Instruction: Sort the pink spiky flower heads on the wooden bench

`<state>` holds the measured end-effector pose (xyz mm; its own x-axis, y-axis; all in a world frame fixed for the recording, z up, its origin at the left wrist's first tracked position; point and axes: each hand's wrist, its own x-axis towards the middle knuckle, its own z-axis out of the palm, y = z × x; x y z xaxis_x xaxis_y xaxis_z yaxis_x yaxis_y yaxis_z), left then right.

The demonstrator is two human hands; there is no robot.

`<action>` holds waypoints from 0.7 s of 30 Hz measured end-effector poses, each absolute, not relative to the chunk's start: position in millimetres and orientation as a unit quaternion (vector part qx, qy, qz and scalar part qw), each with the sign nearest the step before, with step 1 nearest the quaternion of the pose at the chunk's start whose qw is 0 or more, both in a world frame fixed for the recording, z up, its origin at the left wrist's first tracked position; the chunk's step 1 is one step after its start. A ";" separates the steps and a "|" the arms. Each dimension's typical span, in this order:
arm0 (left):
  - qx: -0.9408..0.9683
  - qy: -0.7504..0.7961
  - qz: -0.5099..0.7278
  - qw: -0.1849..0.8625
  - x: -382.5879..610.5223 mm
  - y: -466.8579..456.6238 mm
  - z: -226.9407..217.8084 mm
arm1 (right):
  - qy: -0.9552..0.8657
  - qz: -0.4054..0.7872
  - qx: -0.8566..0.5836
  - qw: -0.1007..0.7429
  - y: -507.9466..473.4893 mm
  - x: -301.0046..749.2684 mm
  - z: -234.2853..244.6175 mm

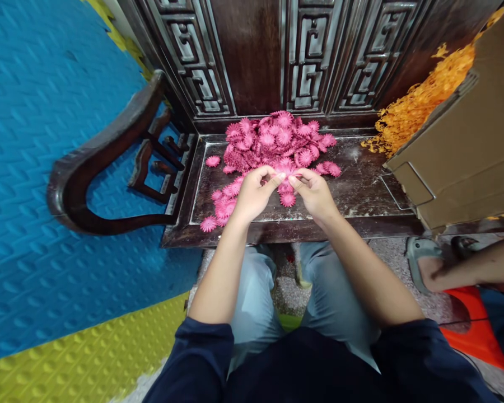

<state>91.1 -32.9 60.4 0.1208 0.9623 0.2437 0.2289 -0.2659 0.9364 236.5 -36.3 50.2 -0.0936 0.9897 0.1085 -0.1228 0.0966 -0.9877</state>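
A heap of pink artificial flower pieces (269, 140) lies on the dark wooden bench seat (357, 190), right beyond my hands. My left hand (256, 190) pinches the left side of one pink flower piece (286, 167) between thumb and fingers. On the opposite side, my right hand (311, 191) pinches the same piece. Both thumb tips nearly meet in front of it. More pink pieces trail to the front left of the seat, beside my left wrist. Fingers partly cover the held piece.
A curved wooden armrest (109, 151) bounds the bench on the left, and a carved backrest (256, 56) rises behind. On the right stand a cardboard box (462, 140) and orange artificial sprigs (428, 101). Another person's sandalled foot (428, 268) is at lower right.
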 end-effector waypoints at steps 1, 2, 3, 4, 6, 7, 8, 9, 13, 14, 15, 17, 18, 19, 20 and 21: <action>0.637 0.462 0.481 0.387 91.3 -33.0 60.4 | -0.527 0.516 -0.418 0.530 -36.3 237.1 49.7; 0.632 0.458 0.491 0.387 91.3 -33.1 60.4 | -0.536 0.502 -0.422 0.532 -36.1 237.8 49.2; 0.627 0.454 0.499 0.389 91.2 -33.1 60.6 | -0.544 0.489 -0.426 0.532 -36.0 238.7 48.8; 0.623 0.453 0.505 0.389 90.8 -33.1 60.9 | -0.552 0.477 -0.429 0.532 -36.0 239.6 48.5; 0.625 0.457 0.503 0.385 90.0 -33.2 61.4 | -0.567 0.457 -0.430 0.533 -36.1 241.1 48.6; 0.630 0.460 0.498 0.380 89.8 -33.3 61.8 | -0.573 0.446 -0.432 0.535 -36.4 241.6 49.1; 0.635 0.462 0.492 0.375 89.9 -33.6 62.3 | -0.579 0.433 -0.437 0.536 -36.8 242.0 49.8; 0.641 0.462 0.488 0.371 90.4 -34.2 63.1 | -0.584 0.419 -0.443 0.536 -37.3 242.1 50.7; 0.656 0.455 0.478 0.366 94.5 -37.7 67.9 | -0.592 0.394 -0.454 0.538 -39.1 242.0 53.3; 0.662 0.457 0.474 0.358 94.6 -38.0 68.6 | -0.591 0.395 -0.454 0.538 -39.0 242.1 53.2; 0.667 0.462 0.472 0.344 93.4 -37.5 68.5 | -0.588 0.399 -0.455 0.537 -38.5 242.5 52.4; 0.673 0.496 0.458 0.302 85.7 -33.7 64.3 | -0.576 0.416 -0.463 0.530 -35.9 243.9 48.7; 0.672 0.527 0.441 0.276 78.6 -30.1 59.6 | -0.567 0.432 -0.469 0.522 -34.0 245.1 45.8; 0.668 0.567 0.412 0.250 69.4 -25.6 53.1 | -0.555 0.449 -0.477 0.513 -31.8 246.4 42.4; 0.662 0.614 0.366 0.225 58.4 -20.4 45.0 | -0.541 0.469 -0.487 0.500 -29.4 247.8 38.7; 0.648 0.663 0.315 0.203 46.0 -15.1 35.4 | -0.528 0.491 -0.496 0.484 -27.2 249.1 34.9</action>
<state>46.0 -15.1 35.4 -0.0781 0.9871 0.1395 0.7319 -0.0382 0.6803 249.1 -27.2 34.9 -0.0392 0.9989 0.0241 0.0488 0.0260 -0.9985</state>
